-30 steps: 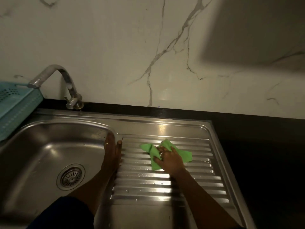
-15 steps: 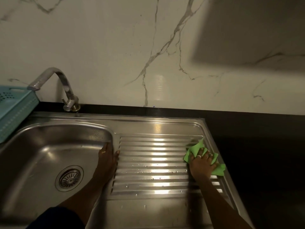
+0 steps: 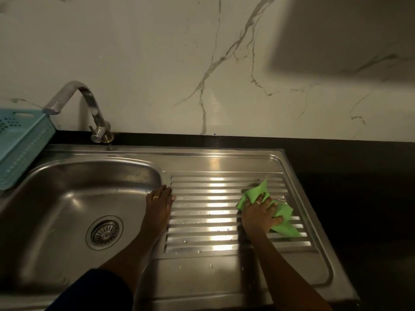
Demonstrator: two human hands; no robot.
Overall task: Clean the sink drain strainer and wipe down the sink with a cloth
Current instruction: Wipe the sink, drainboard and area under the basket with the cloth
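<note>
A steel sink holds a basin on the left and a ribbed drainboard on the right. The round drain strainer sits in the basin floor. My right hand grips a crumpled green cloth and presses it onto the right part of the drainboard. My left hand rests flat on the ridge between basin and drainboard, fingers straight, holding nothing. Water drops dot the ribs.
A curved metal faucet stands at the back left, its spout over the basin. A light blue perforated basket sits at the far left edge. Black countertop borders the sink on the right, below a marble wall.
My right hand has carried the green cloth from the middle of the drainboard to its right side. My left hand has stayed on the basin's ridge.
</note>
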